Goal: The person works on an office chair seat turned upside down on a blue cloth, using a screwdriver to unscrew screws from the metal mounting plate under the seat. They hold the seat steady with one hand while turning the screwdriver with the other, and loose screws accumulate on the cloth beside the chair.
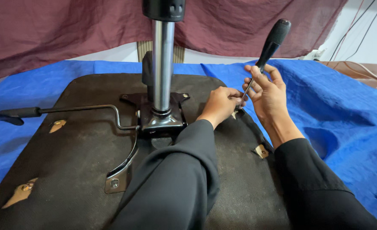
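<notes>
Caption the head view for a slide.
Right hand holds a black-handled screwdriver while left hand steadies its tip on an upturned chair seat.

No packages, labels, signs or screens show anywhere in this view. Nothing here carries a printed face or a display of any kind.

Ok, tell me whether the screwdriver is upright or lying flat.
Upright, slightly tilted: screwdriver handle points up, tip down between both hands.
</notes>
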